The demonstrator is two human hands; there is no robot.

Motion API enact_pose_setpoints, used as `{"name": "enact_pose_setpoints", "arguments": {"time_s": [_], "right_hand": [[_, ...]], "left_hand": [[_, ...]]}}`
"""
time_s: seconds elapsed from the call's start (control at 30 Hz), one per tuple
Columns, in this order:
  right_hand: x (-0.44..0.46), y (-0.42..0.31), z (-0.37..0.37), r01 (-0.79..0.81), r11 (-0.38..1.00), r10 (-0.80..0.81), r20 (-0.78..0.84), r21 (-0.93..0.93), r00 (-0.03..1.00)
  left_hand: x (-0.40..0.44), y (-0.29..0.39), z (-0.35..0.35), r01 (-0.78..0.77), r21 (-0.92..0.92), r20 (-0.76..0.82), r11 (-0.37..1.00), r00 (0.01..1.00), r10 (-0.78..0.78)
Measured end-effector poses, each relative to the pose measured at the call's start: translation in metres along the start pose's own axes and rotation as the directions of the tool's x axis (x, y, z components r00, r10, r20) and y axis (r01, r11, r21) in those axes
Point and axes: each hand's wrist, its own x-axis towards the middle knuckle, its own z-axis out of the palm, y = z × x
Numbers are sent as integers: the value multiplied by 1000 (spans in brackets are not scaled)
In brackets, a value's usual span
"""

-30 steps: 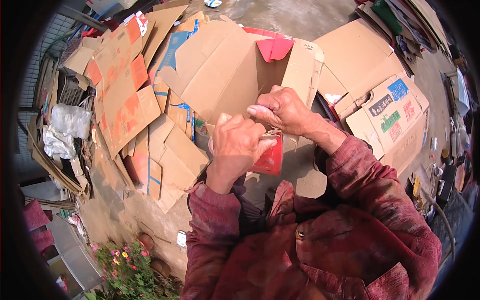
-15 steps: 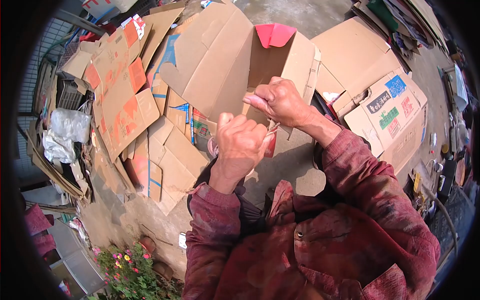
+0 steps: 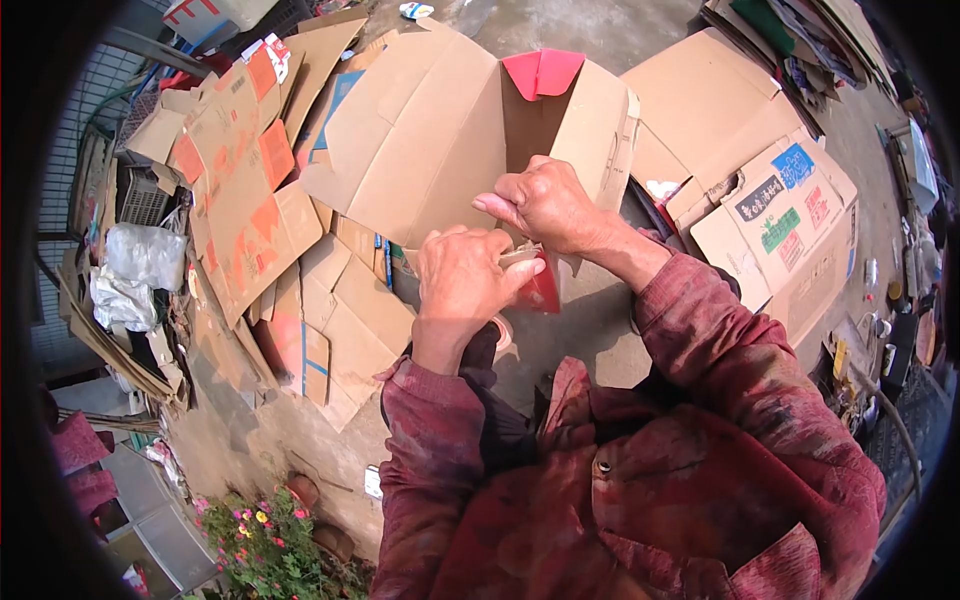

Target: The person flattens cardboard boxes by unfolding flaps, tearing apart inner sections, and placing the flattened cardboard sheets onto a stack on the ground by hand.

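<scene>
A brown cardboard box (image 3: pixel 425 135) stands partly unfolded in front of me, its large panel spread to the left and a red flap (image 3: pixel 543 74) at its far edge. My left hand (image 3: pixel 455 275) is closed on the near edge of the box, the thumb lying over a torn bit of cardboard. Just to the right and a little farther off, my right hand (image 3: pixel 550 205) is a fist around the same edge; its grip hides the exact spot. Below the hands a red printed part of the box (image 3: pixel 540 288) shows.
Flattened cardboard with orange print (image 3: pixel 245 185) is heaped to the left, beside clear plastic bags (image 3: pixel 140 260). A printed carton (image 3: pixel 785 225) lies to the right. More stacked sheets are at the far right. A flowering plant (image 3: pixel 265 540) grows at the lower left.
My left hand has shifted slightly left and its thumb now stretches over the torn edge. My right hand has moved a little left. The box's left panel has swung lower and outward.
</scene>
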Motion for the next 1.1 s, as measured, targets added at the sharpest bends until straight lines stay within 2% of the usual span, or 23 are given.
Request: {"name": "enact_pose_setpoints", "arguments": {"time_s": [0.07,0.13,0.23,0.43,0.6,0.87,0.97,1.1], "right_hand": [[5,3,-2,3,998,-3,-3,-57,1000],[7,5,-1,-26,997,26,-2,-74,1000],[10,13,6,-41,994,38,-36,-97,999],[12,15,5,-61,992,53,-74,-109,996],[10,18,6,-72,989,65,-55,-130,996],[13,28,8,-65,982,45,-113,-175,993],[13,28,7,-84,985,76,-57,-148,996],[13,31,6,-89,985,80,-65,-147,995]], "left_hand": [[0,2,2,3,-1,-12,1000,1000,-3],[2,4,3,-89,33,-72,995,993,92],[3,4,6,-129,4,-105,992,986,128],[0,10,9,-118,39,-142,992,982,122],[-3,12,14,-161,64,-150,985,974,169],[1,18,16,-203,81,-174,976,961,214],[0,21,18,-231,100,-137,968,960,243],[0,27,17,-246,96,-139,965,956,258]]}}
